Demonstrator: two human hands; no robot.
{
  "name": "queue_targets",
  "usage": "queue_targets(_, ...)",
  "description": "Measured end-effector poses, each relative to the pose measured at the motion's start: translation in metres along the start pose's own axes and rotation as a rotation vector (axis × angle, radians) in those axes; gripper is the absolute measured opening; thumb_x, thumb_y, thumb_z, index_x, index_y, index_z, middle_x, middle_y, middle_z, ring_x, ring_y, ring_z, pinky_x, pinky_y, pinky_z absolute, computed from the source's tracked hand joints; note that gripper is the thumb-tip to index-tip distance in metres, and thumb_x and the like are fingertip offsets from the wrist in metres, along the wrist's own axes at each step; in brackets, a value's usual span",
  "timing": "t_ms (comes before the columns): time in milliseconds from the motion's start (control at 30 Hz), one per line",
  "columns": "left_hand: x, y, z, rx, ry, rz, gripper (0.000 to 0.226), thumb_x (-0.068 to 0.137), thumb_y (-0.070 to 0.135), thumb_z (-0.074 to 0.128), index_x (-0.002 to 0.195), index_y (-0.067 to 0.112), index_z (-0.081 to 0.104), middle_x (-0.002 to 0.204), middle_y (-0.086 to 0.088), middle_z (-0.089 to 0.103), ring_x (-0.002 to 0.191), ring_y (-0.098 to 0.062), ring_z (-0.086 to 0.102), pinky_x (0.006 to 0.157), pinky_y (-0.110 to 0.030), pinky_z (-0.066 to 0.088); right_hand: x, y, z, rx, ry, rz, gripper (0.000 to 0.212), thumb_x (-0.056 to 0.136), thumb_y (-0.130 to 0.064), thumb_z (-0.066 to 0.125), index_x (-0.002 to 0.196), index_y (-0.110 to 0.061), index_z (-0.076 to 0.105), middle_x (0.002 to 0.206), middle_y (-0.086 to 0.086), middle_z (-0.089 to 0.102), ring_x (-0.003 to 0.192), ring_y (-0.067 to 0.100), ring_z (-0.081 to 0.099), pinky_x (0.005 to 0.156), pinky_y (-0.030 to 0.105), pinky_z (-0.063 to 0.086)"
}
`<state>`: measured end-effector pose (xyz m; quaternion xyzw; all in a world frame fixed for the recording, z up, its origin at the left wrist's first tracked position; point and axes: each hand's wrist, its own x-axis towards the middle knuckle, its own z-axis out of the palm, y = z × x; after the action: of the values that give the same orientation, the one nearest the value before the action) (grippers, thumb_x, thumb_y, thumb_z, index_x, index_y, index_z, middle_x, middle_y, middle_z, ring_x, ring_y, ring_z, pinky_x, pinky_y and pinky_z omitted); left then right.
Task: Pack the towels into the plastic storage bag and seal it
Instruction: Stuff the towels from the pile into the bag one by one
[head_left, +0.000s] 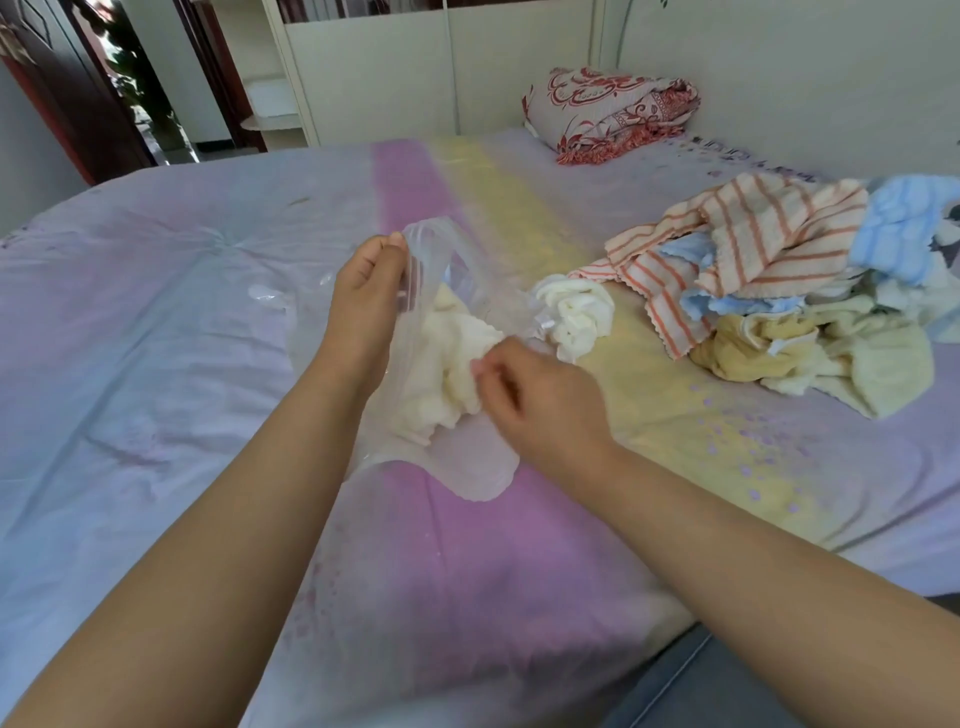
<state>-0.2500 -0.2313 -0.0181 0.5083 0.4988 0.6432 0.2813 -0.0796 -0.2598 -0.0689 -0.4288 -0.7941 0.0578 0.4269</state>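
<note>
A clear plastic storage bag (467, 467) lies on the bed in the middle of the view, its mouth raised. My left hand (366, 296) pinches the bag's zip rim and holds it up. My right hand (530, 400) grips a cream towel (441, 374) that sits partly inside the bag. A white towel (574, 312) lies bunched just beyond the bag's right side. Further right is a loose pile of towels (779, 291): orange-striped, light blue, yellow and cream ones.
The bed sheet (182, 322) is lilac with pink and yellow bands. A folded red-patterned quilt (613, 111) lies at the far side by the wall. A white cabinet (363, 67) and a dark door (57, 88) stand behind the bed.
</note>
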Motion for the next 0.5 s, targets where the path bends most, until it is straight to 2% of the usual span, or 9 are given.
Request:
queue_targets(67, 0.000, -0.003, 0.005, -0.024, 0.042, 0.000, 0.036, 0.101, 0.024, 0.042, 0.065, 0.021, 0.042, 0.066, 0.003, 0.047, 0.059, -0.008, 0.043, 0.061, -0.019, 0.039, 0.003, 0.024, -0.010, 0.168, 0.191, 0.132, 0.021, 0.093, -0.034, 0.042, 0.082, -0.017, 0.051, 0.056, -0.007, 0.051, 0.055, 0.020, 0.051, 0.053, 0.032, 0.040)
queue_targets(133, 0.000, -0.006, 0.010, -0.038, 0.078, -0.001, 0.034, 0.103, 0.025, 0.041, 0.070, 0.020, 0.047, 0.073, 0.004, 0.055, 0.066, -0.007, 0.051, 0.068, -0.020, 0.045, 0.014, 0.061, -0.007, 0.255, 0.204, 0.315, 0.015, 0.095, -0.031, 0.043, 0.087, -0.020, 0.048, 0.066, -0.010, 0.052, 0.060, 0.018, 0.051, 0.060, 0.041, 0.046)
queue_targets(200, 0.000, -0.010, 0.012, -0.027, 0.116, -0.011, 0.030, 0.103, 0.028, 0.039, 0.078, 0.020, 0.053, 0.085, 0.006, 0.064, 0.077, -0.008, 0.059, 0.077, -0.023, 0.049, 0.029, 0.102, 0.007, 0.179, 0.009, 0.402, 0.011, 0.092, -0.030, 0.051, 0.096, -0.023, 0.057, 0.098, -0.007, 0.058, 0.084, 0.015, 0.058, 0.083, 0.046, 0.050)
queue_targets(233, 0.000, -0.012, 0.013, -0.029, 0.131, -0.016, 0.028, 0.104, 0.029, 0.039, 0.082, 0.021, 0.055, 0.091, 0.006, 0.066, 0.082, -0.008, 0.061, 0.080, -0.024, 0.051, 0.036, 0.120, 0.018, 0.153, -0.145, 0.428, 0.014, 0.090, -0.029, 0.056, 0.100, -0.023, 0.063, 0.117, -0.008, 0.053, 0.107, 0.016, 0.055, 0.100, 0.042, 0.045)
queue_targets(300, 0.001, -0.017, 0.013, -0.062, 0.163, -0.027, 0.027, 0.103, 0.031, 0.039, 0.086, 0.021, 0.057, 0.098, 0.006, 0.067, 0.086, -0.010, 0.063, 0.080, -0.023, 0.053, 0.047, 0.144, 0.037, 0.186, -0.410, 0.486, 0.022, 0.089, -0.027, 0.061, 0.109, -0.020, 0.068, 0.144, -0.006, 0.036, 0.145, 0.018, 0.016, 0.116, 0.025, 0.020)
queue_targets(333, 0.002, -0.019, 0.014, -0.088, 0.184, -0.038, 0.027, 0.103, 0.032, 0.039, 0.086, 0.021, 0.058, 0.099, 0.006, 0.067, 0.086, -0.010, 0.063, 0.078, -0.022, 0.053, 0.051, 0.151, 0.045, 0.184, -0.521, 0.509, 0.027, 0.089, -0.027, 0.060, 0.115, -0.020, 0.066, 0.153, -0.003, 0.027, 0.148, 0.017, -0.002, 0.115, 0.021, 0.010)
queue_targets(400, 0.004, -0.022, 0.015, -0.146, 0.219, -0.075, 0.028, 0.103, 0.034, 0.040, 0.086, 0.021, 0.059, 0.099, 0.006, 0.067, 0.087, -0.011, 0.064, 0.075, -0.021, 0.053, 0.056, 0.161, 0.057, 0.004, -0.745, 0.516, 0.043, 0.094, -0.029, 0.051, 0.135, -0.017, 0.050, 0.159, 0.003, 0.015, 0.147, 0.026, -0.014, 0.120, 0.029, 0.002)
queue_targets(467, 0.004, -0.026, 0.016, -0.180, 0.236, -0.116, 0.028, 0.102, 0.035, 0.040, 0.087, 0.021, 0.059, 0.101, 0.004, 0.067, 0.090, -0.013, 0.064, 0.074, -0.021, 0.053, 0.057, 0.166, 0.066, -0.266, -0.858, 0.483, 0.058, 0.095, -0.031, 0.044, 0.147, -0.013, 0.029, 0.160, 0.009, 0.012, 0.148, 0.031, -0.002, 0.120, 0.037, 0.008)
queue_targets(500, 0.004, -0.027, 0.017, -0.188, 0.243, -0.128, 0.028, 0.103, 0.035, 0.040, 0.087, 0.021, 0.059, 0.101, 0.004, 0.067, 0.091, -0.013, 0.064, 0.074, -0.020, 0.053, 0.055, 0.168, 0.069, -0.301, -0.839, 0.465, 0.059, 0.094, -0.027, 0.044, 0.147, -0.008, 0.028, 0.158, 0.012, 0.017, 0.148, 0.030, 0.008, 0.118, 0.037, 0.014)
